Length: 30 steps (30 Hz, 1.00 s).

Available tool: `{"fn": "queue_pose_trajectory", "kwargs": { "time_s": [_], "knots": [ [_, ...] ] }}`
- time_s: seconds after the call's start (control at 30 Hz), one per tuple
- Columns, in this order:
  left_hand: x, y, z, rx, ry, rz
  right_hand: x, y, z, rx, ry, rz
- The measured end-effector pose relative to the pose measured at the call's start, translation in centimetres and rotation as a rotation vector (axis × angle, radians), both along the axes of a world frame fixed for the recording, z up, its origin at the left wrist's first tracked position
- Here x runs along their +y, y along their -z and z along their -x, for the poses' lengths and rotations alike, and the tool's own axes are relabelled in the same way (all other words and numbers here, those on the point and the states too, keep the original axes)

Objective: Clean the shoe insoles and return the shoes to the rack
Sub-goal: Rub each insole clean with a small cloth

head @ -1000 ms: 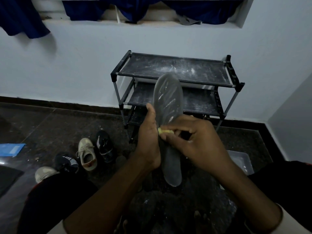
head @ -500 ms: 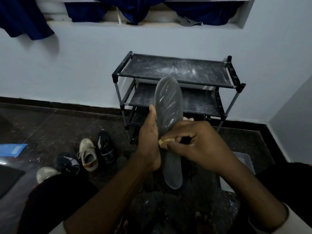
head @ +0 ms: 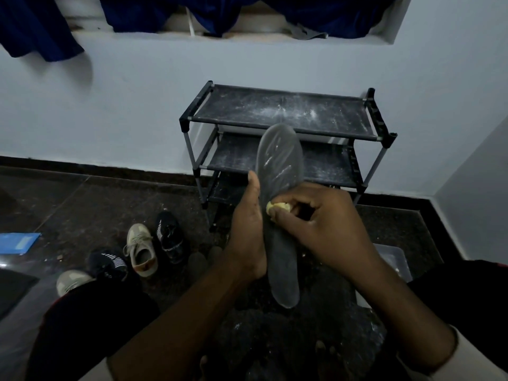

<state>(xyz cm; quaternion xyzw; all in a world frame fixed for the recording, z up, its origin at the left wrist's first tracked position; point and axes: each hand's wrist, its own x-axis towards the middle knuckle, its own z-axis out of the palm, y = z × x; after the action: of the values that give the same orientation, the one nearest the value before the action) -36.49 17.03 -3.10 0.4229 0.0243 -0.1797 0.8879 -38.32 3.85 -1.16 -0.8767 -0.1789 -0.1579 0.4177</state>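
A grey shoe insole stands upright in front of me, its toe end streaked with white marks. My left hand grips its left edge at mid-length, thumb up along the side. My right hand pinches a small yellow sponge against the insole's face near the middle. Behind them, a black three-tier shoe rack stands against the wall with dusty, bare shelves. On the floor to the left lie a beige sneaker and two black sneakers.
A clear plastic container sits on the dark floor at right, partly behind my right arm. A blue paper lies at far left. Another pale shoe peeks beside my left knee. Dark blue cloth hangs above.
My right hand has kept rubbing the sponge over the insole's middle, shifting slightly down then back up. The left hand's grip stays the same.
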Motion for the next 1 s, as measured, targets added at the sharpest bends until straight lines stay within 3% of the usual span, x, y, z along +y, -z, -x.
{"fn": "queue_pose_trajectory", "kwargs": {
  "time_s": [0.43,0.6,0.73,0.9,1.0],
  "knots": [
    [-0.4,1.1,-0.1,-0.003,-0.026,-0.051,0.0,0.2,-0.2,0.027,0.100,-0.023],
    [0.1,0.9,-0.3,-0.025,-0.022,-0.010,0.1,0.3,0.4,0.108,-0.052,-0.023],
    [-0.4,1.1,-0.2,0.002,-0.011,0.014,-0.3,0.5,-0.2,0.055,0.083,-0.107],
    [0.0,0.6,-0.4,-0.047,-0.033,-0.016,-0.1,0.2,0.4,0.152,-0.075,-0.028],
    [-0.3,0.8,-0.2,-0.014,-0.041,-0.049,-0.7,0.1,-0.1,0.110,0.051,-0.067]
  ]
}}
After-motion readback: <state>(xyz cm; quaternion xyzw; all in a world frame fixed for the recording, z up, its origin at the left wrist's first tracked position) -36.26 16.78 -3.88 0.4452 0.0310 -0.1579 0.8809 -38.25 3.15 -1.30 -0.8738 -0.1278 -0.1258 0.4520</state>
